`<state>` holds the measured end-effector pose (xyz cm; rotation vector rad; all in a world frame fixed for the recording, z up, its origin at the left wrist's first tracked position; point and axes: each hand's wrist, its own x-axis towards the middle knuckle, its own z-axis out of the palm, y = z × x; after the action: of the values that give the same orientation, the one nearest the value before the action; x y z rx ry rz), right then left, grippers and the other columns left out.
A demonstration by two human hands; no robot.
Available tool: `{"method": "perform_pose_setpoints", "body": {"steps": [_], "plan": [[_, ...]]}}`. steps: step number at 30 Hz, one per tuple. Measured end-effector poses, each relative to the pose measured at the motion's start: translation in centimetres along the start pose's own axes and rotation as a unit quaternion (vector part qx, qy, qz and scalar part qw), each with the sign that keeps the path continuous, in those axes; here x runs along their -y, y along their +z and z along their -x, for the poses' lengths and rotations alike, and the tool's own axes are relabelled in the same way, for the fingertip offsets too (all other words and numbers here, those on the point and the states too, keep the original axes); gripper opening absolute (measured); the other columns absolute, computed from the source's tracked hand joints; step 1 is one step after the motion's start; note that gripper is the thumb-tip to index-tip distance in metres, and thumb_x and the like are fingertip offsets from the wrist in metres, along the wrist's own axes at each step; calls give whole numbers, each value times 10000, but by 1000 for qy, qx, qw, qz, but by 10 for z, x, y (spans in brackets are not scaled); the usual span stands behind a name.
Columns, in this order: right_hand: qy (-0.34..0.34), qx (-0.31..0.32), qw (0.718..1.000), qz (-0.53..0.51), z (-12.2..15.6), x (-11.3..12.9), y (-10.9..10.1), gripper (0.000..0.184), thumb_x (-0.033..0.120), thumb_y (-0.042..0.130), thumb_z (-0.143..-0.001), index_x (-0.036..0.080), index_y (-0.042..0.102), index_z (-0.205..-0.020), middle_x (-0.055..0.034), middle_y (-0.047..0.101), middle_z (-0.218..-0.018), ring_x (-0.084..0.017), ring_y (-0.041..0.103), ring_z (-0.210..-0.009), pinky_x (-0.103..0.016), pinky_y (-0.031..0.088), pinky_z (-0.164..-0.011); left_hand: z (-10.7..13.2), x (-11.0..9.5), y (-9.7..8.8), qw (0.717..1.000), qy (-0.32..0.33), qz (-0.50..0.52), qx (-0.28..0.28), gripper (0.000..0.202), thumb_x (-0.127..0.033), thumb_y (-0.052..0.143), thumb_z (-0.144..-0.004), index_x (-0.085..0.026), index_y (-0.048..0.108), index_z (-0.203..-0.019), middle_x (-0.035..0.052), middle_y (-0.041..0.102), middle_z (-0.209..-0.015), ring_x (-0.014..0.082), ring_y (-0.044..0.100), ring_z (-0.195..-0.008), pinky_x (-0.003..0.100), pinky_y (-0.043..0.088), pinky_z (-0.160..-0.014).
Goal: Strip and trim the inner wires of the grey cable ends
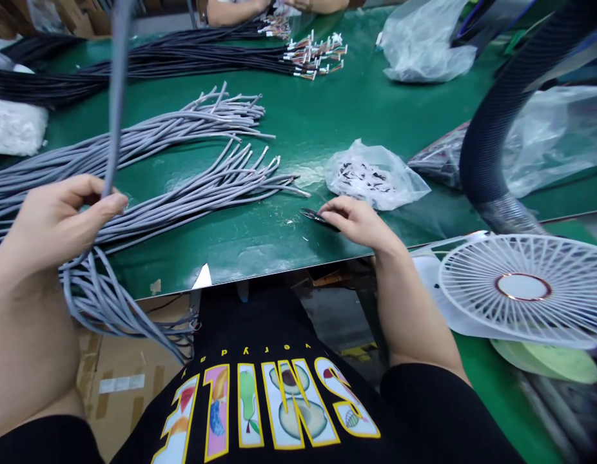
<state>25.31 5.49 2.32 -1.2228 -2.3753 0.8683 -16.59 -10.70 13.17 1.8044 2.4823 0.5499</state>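
My left hand (57,222) pinches a grey cable (115,96) between thumb and fingers; the cable rises straight up past the top of the view. Below the hand a bundle of grey cables (109,303) hangs over the table's near edge. More grey cables (182,154) fan out across the green table (318,116). My right hand (359,222) rests on the table near the edge, fingertips closed on a small dark piece (314,216), perhaps a short sleeve. Just beyond it lies a clear plastic bag of small dark parts (371,174).
Black cables with connector ends (231,55) lie at the far side, where another person's arms (240,8) show. Clear plastic bags (424,45) lie at the far right. A white fan (525,290) and a black corrugated hose (492,122) stand at my right. A cardboard box (124,380) sits below.
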Motion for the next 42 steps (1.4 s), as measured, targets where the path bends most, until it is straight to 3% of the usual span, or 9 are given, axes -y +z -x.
{"method": "perform_pose_setpoints", "body": {"steps": [5, 11, 16, 21, 25, 29, 35, 39, 42], "plan": [[54, 343, 897, -273, 3, 15, 14, 408, 467, 566, -859, 104, 633, -1033, -73, 682, -797, -110, 591, -558, -247, 481, -496, -13, -41, 8, 975, 76, 107, 178, 312, -430, 552, -835, -140, 637, -913, -13, 579, -742, 84, 449, -651, 199, 348, -621], [35, 0, 913, -407, -32, 26, 38, 254, 314, 598, -860, 138, 588, -1043, -64, 683, -913, -112, 674, -732, -240, 576, -670, -16, -60, 19, 950, 91, 191, 231, 302, -449, 583, -817, -155, 621, -873, -17, 544, -688, 91, 419, -625, 215, 337, -580], [22, 232, 877, -421, -18, 41, 47, 342, 373, 600, -857, 129, 592, -1097, -103, 695, -966, -176, 705, -784, -316, 613, -657, -14, -64, -2, 943, 59, 245, 216, 361, -456, 641, -763, -130, 630, -918, -25, 553, -686, 59, 423, -618, 182, 319, -560], [35, -48, 944, -324, -22, 34, 50, 368, 355, 534, -889, 186, 571, -1213, -89, 634, -1114, -111, 647, -700, -207, 514, -489, -29, -104, 1, 916, 201, 192, 290, 297, -431, 670, -733, -152, 685, -834, -15, 600, -675, 69, 473, -587, 192, 334, -547], [35, -134, 969, -204, -24, 25, 38, 390, 401, 480, -919, 172, 600, -1210, -69, 659, -944, -145, 618, -701, -285, 526, -612, -40, -159, 30, 855, 275, 223, 379, 163, -325, 699, -724, -174, 716, -782, -27, 585, -596, 82, 482, -518, 205, 314, -499], [9, -193, 976, -105, -12, 15, 36, 401, 458, 443, -922, 178, 678, -1087, -81, 682, -964, -198, 616, -876, -364, 508, -822, -41, -198, 73, 730, 271, 302, 550, 162, -280, 674, -759, -138, 663, -682, -37, 501, -447, 69, 427, -381, 194, 304, -412], [48, -302, 943, -136, 20, 10, 32, 260, 339, 522, -882, 175, 722, -915, -30, 634, -736, -152, 586, -688, -306, 486, -701, -32, -185, 149, 595, 84, 556, 574, 270, -421, 522, -893, -162, 582, -851, -61, 457, -439, 42, 273, -281, 164, 174, -302], [66, -308, 927, -203, 42, 25, 35, 259, 292, 501, -905, 173, 705, -1012, 28, 519, -590, -107, 502, -543, -260, 451, -585, -30, -172, 177, 592, 32, 619, 515, 364, -487, 597, -850, -148, 610, -983, -116, 328, -404, 31, 196, -288, 155, 138, -316], [56, -289, 938, -181, 52, 39, 41, 288, 264, 489, -913, 175, 688, -1101, 20, 553, -624, -100, 497, -529, -258, 466, -572, -26, -173, 179, 614, 27, 629, 476, 371, -474, 666, -799, -116, 629, -890, -69, 464, -468, 18, 276, -318, 167, 173, -351]]}}
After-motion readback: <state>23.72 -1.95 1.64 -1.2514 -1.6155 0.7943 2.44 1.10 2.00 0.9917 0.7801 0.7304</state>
